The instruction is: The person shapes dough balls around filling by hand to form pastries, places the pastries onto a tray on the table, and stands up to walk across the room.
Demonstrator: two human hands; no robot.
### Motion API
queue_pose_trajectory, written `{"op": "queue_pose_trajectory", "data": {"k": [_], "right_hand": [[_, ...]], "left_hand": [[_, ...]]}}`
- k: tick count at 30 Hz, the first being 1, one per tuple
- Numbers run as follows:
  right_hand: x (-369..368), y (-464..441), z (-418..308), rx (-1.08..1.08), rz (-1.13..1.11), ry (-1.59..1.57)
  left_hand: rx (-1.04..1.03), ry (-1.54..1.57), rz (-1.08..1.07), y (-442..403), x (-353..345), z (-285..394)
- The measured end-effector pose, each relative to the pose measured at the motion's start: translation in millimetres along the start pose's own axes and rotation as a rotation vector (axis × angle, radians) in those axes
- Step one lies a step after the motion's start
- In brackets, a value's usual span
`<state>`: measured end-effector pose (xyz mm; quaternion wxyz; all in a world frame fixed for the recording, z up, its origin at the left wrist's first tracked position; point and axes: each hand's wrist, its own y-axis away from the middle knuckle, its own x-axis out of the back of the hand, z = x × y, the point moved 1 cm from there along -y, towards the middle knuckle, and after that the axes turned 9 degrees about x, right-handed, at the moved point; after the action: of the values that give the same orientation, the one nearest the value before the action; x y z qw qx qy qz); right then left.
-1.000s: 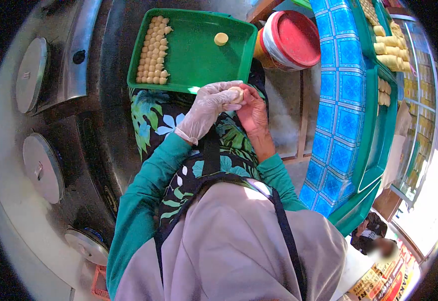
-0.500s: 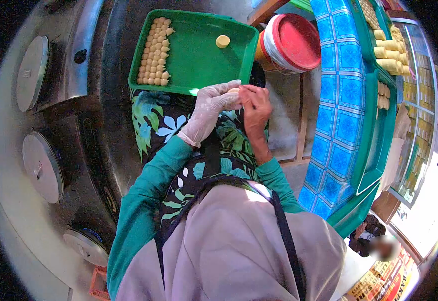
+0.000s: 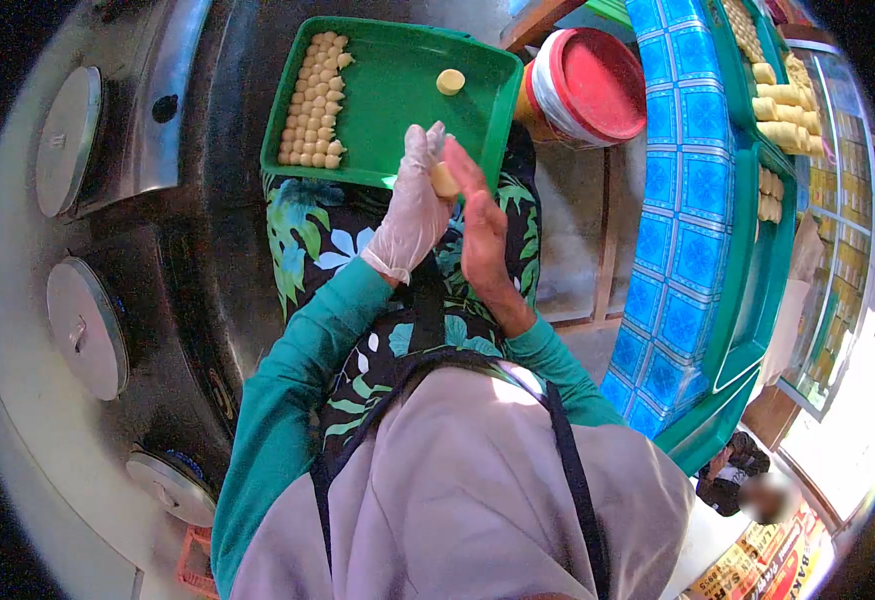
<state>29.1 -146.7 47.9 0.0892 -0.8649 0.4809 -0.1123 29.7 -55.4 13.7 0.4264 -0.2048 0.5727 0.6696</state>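
Observation:
My left hand [image 3: 414, 205], in a thin white glove, and my bare right hand [image 3: 481, 225] are palm to palm over my lap, at the near edge of the green tray [image 3: 387, 110]. Pressed between them is a pale dough ball [image 3: 444, 180], partly covered by the palms. The fingers of both hands are stretched out, pointing away from me. Packed rows of small dough balls [image 3: 312, 105] fill the tray's left side. A single round, flat-topped piece of dough [image 3: 449, 82] lies toward its far right.
Right of the tray stands a bucket with a red lid [image 3: 597, 85]. Beyond it, a table with a blue tiled cloth [image 3: 672, 210] bears more green trays [image 3: 747, 290] with dough pieces. Several round metal lids [image 3: 87, 325] line the left. A person [image 3: 737, 470] is at lower right.
My fingers have gone from curled around the dough to stretched out flat, with the palms now facing each other and the dough ball showing between them.

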Motion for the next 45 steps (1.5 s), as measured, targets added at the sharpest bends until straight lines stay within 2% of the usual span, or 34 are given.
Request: {"op": "queue_pose_trajectory", "data": {"k": [2, 4, 6, 8, 10, 11, 12, 14, 16, 18, 19, 22, 25, 27, 31, 33, 37, 39, 41, 43, 45], "right_hand": [[-4.6, -12.4, -6.3, 0.025, 0.194, -0.229], [-3.3, -30.1, -3.3, 0.037, 0.266, -0.228], [3.4, -46.4, -14.2, -0.010, 0.334, -0.138], [9.6, -46.9, -4.9, 0.016, 0.322, -0.134], [10.2, -42.7, 6.7, 0.062, 0.284, -0.146], [8.5, -36.3, 7.0, 0.079, 0.339, -0.106], [11.6, -29.6, 8.9, 0.077, 0.332, -0.114], [22.0, -16.6, 11.2, 0.140, 0.256, 0.183], [23.9, -5.9, 14.0, 0.177, 0.249, 0.191], [24.8, -0.2, 5.9, 0.250, 0.086, 0.554], [24.1, 0.8, 5.7, 0.257, 0.082, 0.576], [21.6, 1.2, 7.6, 0.257, 0.110, 0.457], [16.8, -0.2, 6.8, 0.230, 0.136, 0.356], [17.0, 2.5, 13.1, 0.227, 0.132, 0.333], [14.9, 2.6, 15.2, 0.239, 0.155, 0.213], [17.6, 3.7, 17.2, 0.224, 0.147, 0.292], [20.5, 1.2, 6.4, 0.211, 0.070, 0.547], [20.1, -1.0, 7.5, 0.223, 0.106, 0.544], [21.4, -3.6, 10.2, 0.234, 0.148, 0.542], [26.7, -5.2, 13.8, 0.249, 0.050, 0.562], [36.2, -10.2, 18.7, 0.252, 0.017, 0.496]], "left_hand": [[-0.087, -0.156, -0.089, 4.6, -11.9, -5.4], [-0.128, -0.170, -0.145, 11.7, -23.0, -11.7], [-0.098, -0.135, -0.301, 11.0, -22.3, -14.1], [-0.042, -0.022, -0.246, 11.6, -17.4, -12.9], [-0.196, -0.218, -0.165, 19.8, -11.1, -11.4], [-0.180, -0.084, -0.145, 19.9, -9.6, -11.0], [-0.188, -0.083, -0.138, 21.7, -10.7, -7.7], [-0.164, -0.058, -0.134, 23.0, -12.4, -3.1], [-0.170, -0.066, -0.125, 20.4, -9.8, -4.8], [-0.165, -0.132, -0.103, 22.1, -14.2, -4.8], [-0.163, -0.132, -0.106, 21.3, -13.3, -5.5], [-0.176, -0.186, -0.077, 20.6, -8.2, -4.4], [-0.193, -0.159, -0.083, 19.9, -7.8, -3.2], [-0.144, -0.029, -0.069, 17.1, -5.8, -3.6], [-0.149, -0.033, -0.071, 14.8, -3.0, -3.1], [-0.114, 0.060, -0.085, 16.5, -6.6, -1.8], [-0.085, 0.035, -0.099, 5.8, 7.5, -2.4], [-0.016, -0.043, -0.158, 5.2, 9.4, -1.7], [-0.037, -0.058, -0.163, 3.0, 10.5, -1.2], [-0.051, -0.075, -0.170, 3.3, 11.6, -2.7], [0.061, 0.105, -0.227, 8.3, 5.6, 0.5]]}}
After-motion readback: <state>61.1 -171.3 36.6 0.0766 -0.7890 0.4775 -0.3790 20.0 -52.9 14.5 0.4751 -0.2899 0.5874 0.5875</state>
